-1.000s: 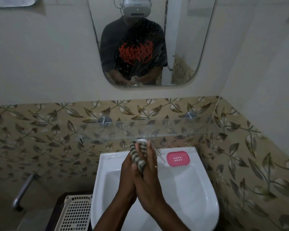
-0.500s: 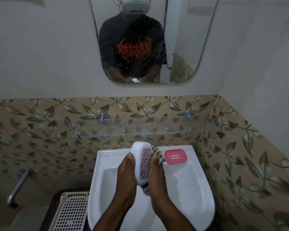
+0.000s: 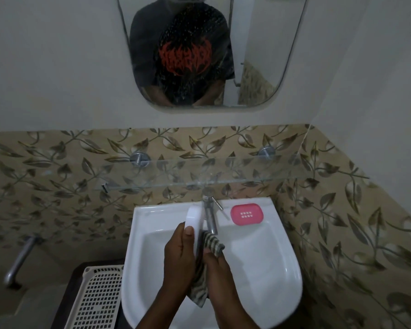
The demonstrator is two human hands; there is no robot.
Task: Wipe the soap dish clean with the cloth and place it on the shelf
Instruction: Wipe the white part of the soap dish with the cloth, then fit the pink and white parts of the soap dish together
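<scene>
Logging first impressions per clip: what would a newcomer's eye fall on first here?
The hands meeting over the white basin: the left hand grips a white soap dish stood on edge, while the right hand holds a striped cloth against it. Next, the pink tray on the basin's back rim, right of the tap, below a glass shelf.

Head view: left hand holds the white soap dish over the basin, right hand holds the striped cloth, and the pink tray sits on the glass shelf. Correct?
One error: the head view shows the pink tray on the sink rim right of the tap, below the glass shelf. The rest stands: left hand holds the white soap dish, right hand the striped cloth.
</scene>
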